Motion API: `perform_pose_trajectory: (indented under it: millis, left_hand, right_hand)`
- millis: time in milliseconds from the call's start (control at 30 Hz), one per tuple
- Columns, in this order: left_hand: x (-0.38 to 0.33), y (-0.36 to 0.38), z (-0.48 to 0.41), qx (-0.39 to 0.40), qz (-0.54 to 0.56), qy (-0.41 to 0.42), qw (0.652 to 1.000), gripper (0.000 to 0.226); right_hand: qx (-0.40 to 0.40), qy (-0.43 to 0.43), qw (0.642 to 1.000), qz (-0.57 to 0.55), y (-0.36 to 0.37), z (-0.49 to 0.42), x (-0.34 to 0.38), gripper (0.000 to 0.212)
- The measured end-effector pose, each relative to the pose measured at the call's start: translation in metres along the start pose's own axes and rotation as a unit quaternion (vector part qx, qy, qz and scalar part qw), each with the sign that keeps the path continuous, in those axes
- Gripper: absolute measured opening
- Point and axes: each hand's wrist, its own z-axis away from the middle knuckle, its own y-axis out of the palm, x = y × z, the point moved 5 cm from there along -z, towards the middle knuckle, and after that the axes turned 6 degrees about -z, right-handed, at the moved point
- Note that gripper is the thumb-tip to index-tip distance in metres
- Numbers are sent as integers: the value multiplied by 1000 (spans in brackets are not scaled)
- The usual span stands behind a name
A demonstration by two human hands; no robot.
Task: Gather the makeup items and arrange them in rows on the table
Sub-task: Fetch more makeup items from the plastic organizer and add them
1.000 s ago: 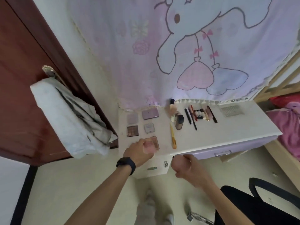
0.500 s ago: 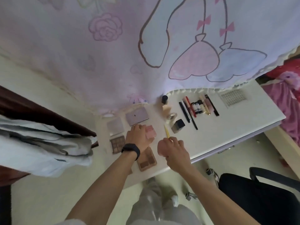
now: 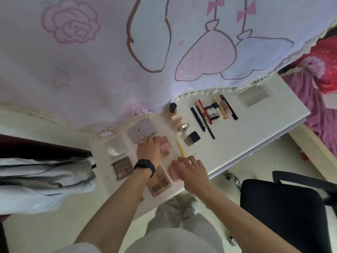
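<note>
left hand (image 3: 151, 150) rests on a small compact (image 3: 166, 144), big closed palette (image 3: 141, 130) just past its fingertips, clear case (image 3: 116, 146) and grid palette (image 3: 122, 168) off to its left, four-pan palette (image 3: 160, 181) by its wrist. right hand (image 3: 191, 170) covers a puff (image 3: 173, 173), pencil (image 3: 180, 147) runs away from its fingertips, row of sticks (image 3: 213, 112) well beyond
</note>
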Motion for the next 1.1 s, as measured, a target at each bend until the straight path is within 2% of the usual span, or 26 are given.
perform_pose_trajectory:
  millis: [233, 600, 733, 867, 967, 1100]
  left_hand:
    - [-6, 8, -2, 4, -2, -5, 1000, 68]
    - [-10, -2, -2, 30, -34, 20, 999, 68]
    - [-6, -17, 13, 25, -47, 40, 998, 51]
    - [-12, -30, 45, 14, -47, 61, 997, 45]
    - [-42, -35, 77, 16, -47, 116, 992, 42]
    - [-120, -40, 128, 2, -67, 240, 968, 35]
  right_hand:
    - [9, 6, 1000, -10, 20, 10, -2, 93]
    - [-11, 19, 1000, -20, 18, 17, -2, 97]
    - [-70, 34, 996, -51, 2, 44, -4, 86]
    - [-128, 108, 975, -146, -5, 94, -20, 64]
    - [-161, 155, 955, -193, 0, 149, -36, 49]
    - [-286, 241, 897, -237, 10, 248, -62, 37]
